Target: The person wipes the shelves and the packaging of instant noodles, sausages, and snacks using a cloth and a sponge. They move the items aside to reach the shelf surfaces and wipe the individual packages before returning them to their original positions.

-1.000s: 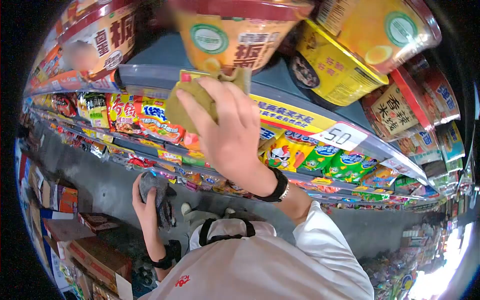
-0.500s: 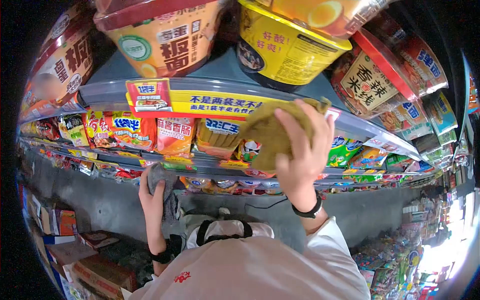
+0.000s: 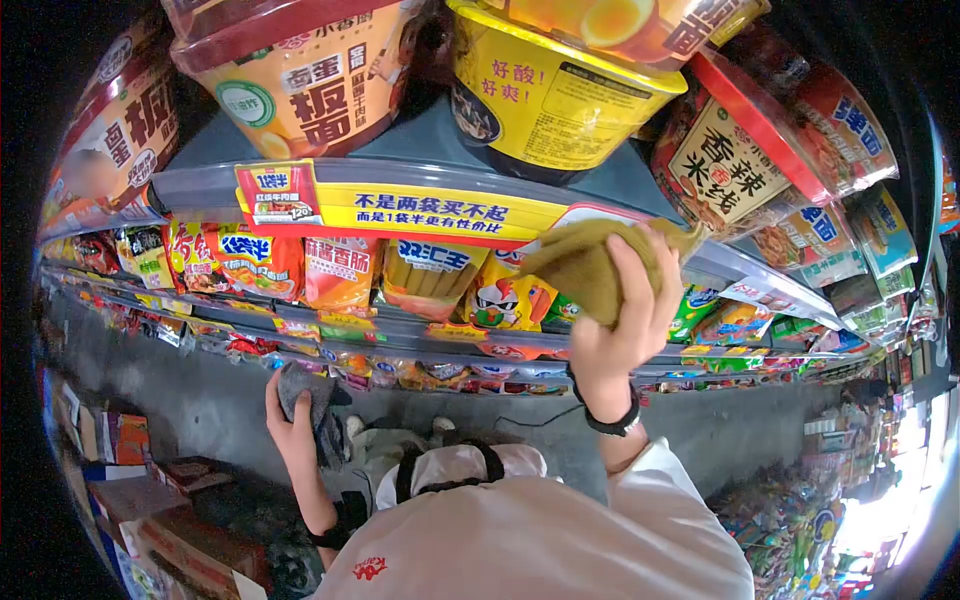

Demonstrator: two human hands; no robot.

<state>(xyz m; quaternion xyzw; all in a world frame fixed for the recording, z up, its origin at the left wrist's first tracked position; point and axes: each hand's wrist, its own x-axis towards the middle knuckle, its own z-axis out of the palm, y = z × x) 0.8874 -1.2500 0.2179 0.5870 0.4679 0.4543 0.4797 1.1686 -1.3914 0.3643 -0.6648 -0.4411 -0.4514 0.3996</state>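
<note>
My right hand [image 3: 630,300] has its fingers closed on an olive-brown cloth [image 3: 585,262], pressed against the front edge of the upper shelf [image 3: 480,180]. The cloth covers part of the label strip [image 3: 430,212], a yellow and red band with printed text. Lower and to the left, my left hand [image 3: 290,415] grips a bunched grey cloth [image 3: 312,395] that hangs down beside my body, apart from the shelves. Part of the left fingers is hidden behind the grey cloth.
Above the strip stand an orange noodle tub [image 3: 300,90], a yellow noodle tub [image 3: 550,100] and a red-lidded tub [image 3: 720,150]. Snack bags [image 3: 430,280] fill the shelf below. Cardboard boxes [image 3: 190,550] lie on the floor at the left; more goods [image 3: 780,530] are at the lower right.
My right hand and the olive-brown cloth have moved a little right along the shelf edge, uncovering more of the strip. My left hand with the grey cloth has dropped slightly down and left.
</note>
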